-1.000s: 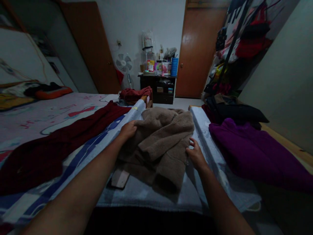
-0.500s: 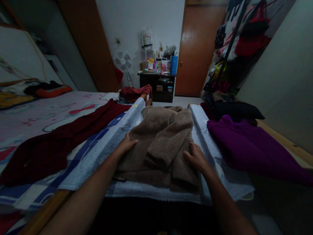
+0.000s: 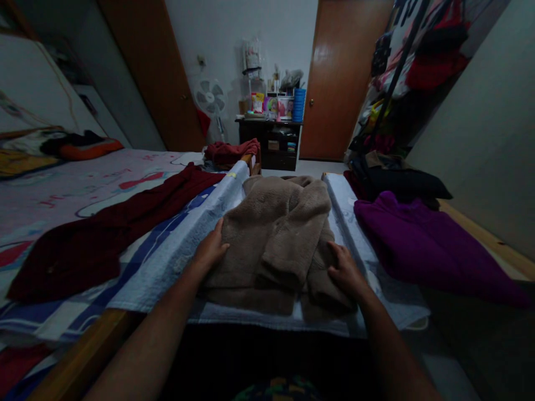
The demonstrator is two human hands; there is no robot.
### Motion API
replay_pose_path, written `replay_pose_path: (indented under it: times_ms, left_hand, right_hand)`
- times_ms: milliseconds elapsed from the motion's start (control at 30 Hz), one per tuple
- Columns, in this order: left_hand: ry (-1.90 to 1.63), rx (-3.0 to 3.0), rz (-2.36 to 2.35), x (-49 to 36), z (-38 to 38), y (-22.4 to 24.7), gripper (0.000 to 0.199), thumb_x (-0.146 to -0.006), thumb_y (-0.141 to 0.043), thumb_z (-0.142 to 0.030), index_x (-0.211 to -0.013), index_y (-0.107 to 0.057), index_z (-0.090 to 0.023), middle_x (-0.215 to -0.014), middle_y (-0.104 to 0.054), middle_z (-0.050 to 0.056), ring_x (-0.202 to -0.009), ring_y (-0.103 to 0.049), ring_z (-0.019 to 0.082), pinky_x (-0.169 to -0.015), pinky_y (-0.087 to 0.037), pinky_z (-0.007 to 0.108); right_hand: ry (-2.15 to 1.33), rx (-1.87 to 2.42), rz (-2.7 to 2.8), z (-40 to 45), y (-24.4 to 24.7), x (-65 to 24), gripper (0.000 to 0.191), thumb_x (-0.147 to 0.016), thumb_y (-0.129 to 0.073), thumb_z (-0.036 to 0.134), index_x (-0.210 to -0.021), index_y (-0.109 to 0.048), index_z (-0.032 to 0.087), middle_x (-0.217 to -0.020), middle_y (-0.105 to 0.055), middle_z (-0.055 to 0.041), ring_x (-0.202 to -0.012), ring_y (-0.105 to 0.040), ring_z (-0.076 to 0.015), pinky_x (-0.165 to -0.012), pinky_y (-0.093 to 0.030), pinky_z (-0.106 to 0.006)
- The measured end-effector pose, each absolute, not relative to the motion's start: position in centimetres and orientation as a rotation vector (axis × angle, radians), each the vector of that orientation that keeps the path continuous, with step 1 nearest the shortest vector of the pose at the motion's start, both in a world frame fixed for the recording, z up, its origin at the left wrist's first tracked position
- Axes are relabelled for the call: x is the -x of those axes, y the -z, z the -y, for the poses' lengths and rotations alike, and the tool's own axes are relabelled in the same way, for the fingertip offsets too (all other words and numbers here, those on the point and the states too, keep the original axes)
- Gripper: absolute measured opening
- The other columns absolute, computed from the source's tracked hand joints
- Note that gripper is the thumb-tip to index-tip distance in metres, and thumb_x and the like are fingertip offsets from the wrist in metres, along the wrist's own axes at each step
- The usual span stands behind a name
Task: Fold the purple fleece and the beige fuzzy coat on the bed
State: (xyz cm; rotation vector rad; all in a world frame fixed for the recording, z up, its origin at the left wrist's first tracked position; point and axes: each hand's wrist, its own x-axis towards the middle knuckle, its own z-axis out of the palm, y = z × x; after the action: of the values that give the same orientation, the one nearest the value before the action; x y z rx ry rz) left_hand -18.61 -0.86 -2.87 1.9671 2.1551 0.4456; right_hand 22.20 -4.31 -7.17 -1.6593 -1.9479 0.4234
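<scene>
A fuzzy brown garment lies partly folded on a light blue cloth, with one sleeve laid across its front. At the garment's left edge, my left hand grips the fabric, thumb on top and the other fingers mostly hidden. My right hand pinches the sleeve fabric at the lower right side. Between the two hands the garment lies fairly flat, and its lower hem is near the front edge of the cloth.
To the left, a dark red garment lies on the bed. On the right are a folded purple garment and a dark clothes pile. A fan and a dark cabinet stand at the back.
My right hand has moved slightly right, drawing the sleeve outward, and a gap shows at the lower hem. My left hand has shifted slightly left. The view has tilted a little.
</scene>
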Motion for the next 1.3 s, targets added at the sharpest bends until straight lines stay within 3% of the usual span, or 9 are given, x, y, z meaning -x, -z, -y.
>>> replay_pose_path:
  times_ms: [200,433,533,667,833,933,1100,1200,1300]
  left_hand:
    - [-0.305,-2.247,-2.390,15.1,3.4,3.1,0.058,-0.087,-0.047,-0.014,-0.144,-0.038,-0.020,-0.137,-0.047,0.018,-0.122,-0.049,0.034,-0.099,-0.042,0.049]
    - [-0.428,-2.190,-1.194,10.1,5.2,4.2,0.087,-0.069,-0.057,-0.014,-0.150,-0.026,-0.020,-0.151,-0.035,0.010,-0.138,-0.035,0.023,-0.115,-0.031,0.038]
    - [-0.394,-2.091,-1.109,9.0,5.9,4.8,0.099,-0.062,-0.062,-0.014,-0.152,-0.021,-0.018,-0.157,-0.025,0.012,-0.143,-0.028,0.026,-0.117,-0.028,0.039]
    - [-0.518,-2.137,-1.123,8.3,6.1,5.7,0.089,-0.063,-0.060,-0.009,-0.147,-0.033,-0.017,-0.152,-0.036,0.013,-0.141,-0.033,0.025,-0.117,-0.027,0.041]
    - [-0.581,-2.164,-1.192,8.2,6.0,6.9,0.087,-0.065,-0.059,-0.007,-0.148,-0.034,-0.021,-0.151,-0.040,0.011,-0.139,-0.038,0.026,-0.116,-0.030,0.044]
    - [-0.552,-2.152,-1.269,8.2,6.3,7.2,0.090,-0.063,-0.059,-0.005,-0.148,-0.034,-0.020,-0.152,-0.038,0.011,-0.139,-0.037,0.025,-0.116,-0.030,0.041]
    - [-0.514,-2.195,-1.443,7.1,6.8,7.0,0.079,-0.065,-0.060,-0.008,-0.142,-0.042,-0.017,-0.146,-0.047,0.013,-0.134,-0.044,0.026,-0.113,-0.035,0.040]
    - [-0.450,-2.279,-1.540,6.3,7.1,6.7,0.063,-0.068,-0.060,-0.009,-0.130,-0.054,-0.018,-0.134,-0.057,0.013,-0.126,-0.051,0.027,-0.108,-0.039,0.041]
    - [-0.441,-2.365,-1.677,5.7,7.4,6.1,0.048,-0.067,-0.061,-0.007,-0.113,-0.063,-0.020,-0.140,-0.051,0.013,-0.132,-0.044,0.030,-0.110,-0.036,0.047]
  right_hand:
    - [-0.181,1.875,2.032,5.8,5.8,-20.7,0.068,-0.072,-0.050,0.007,-0.138,-0.044,0.020,-0.139,-0.043,-0.0164,-0.127,-0.042,-0.0324,-0.104,-0.036,-0.051]
    - [-0.386,1.485,2.428,7.5,3.3,-14.9,0.087,-0.065,-0.065,0.018,-0.146,-0.035,0.027,-0.161,-0.011,-0.0103,-0.145,-0.010,-0.0342,-0.111,-0.023,-0.053]
    - [-0.461,1.486,2.429,7.4,3.5,-14.2,0.063,-0.065,-0.064,0.014,-0.126,-0.057,0.024,-0.155,-0.029,-0.0093,-0.142,-0.021,-0.0336,-0.110,-0.027,-0.050]
    - [-0.596,1.415,2.213,6.6,3.3,-15.2,0.043,-0.066,-0.046,0.003,-0.102,-0.064,0.018,-0.120,-0.063,-0.0088,-0.117,-0.053,-0.0221,-0.101,-0.040,-0.034]
    - [-0.878,1.406,1.708,5.2,1.0,-18.8,0.018,-0.076,-0.047,0.020,-0.089,-0.059,0.021,-0.082,-0.065,0.0004,-0.080,-0.060,-0.0177,-0.074,-0.048,-0.027]
    - [-0.922,1.310,1.267,4.2,-0.6,-22.0,0.023,-0.077,-0.054,0.035,-0.094,-0.060,0.020,-0.086,-0.066,-0.0004,-0.083,-0.062,-0.0182,-0.074,-0.049,-0.029]
    - [-0.678,1.316,0.839,4.3,-2.0,-26.9,0.039,-0.068,-0.058,0.033,-0.104,-0.060,0.019,-0.093,-0.067,-0.0025,-0.084,-0.063,-0.0191,-0.076,-0.050,-0.032]
    - [-0.526,1.483,0.995,5.4,-2.4,-28.1,0.038,-0.069,-0.055,0.030,-0.105,-0.058,0.019,-0.092,-0.066,-0.0035,-0.087,-0.063,-0.0218,-0.079,-0.051,-0.037]
    - [-0.367,1.583,1.449,6.4,-2.4,-27.3,0.039,-0.065,-0.050,0.022,-0.103,-0.061,0.020,-0.107,-0.066,-0.0091,-0.107,-0.059,-0.0279,-0.096,-0.045,-0.045]
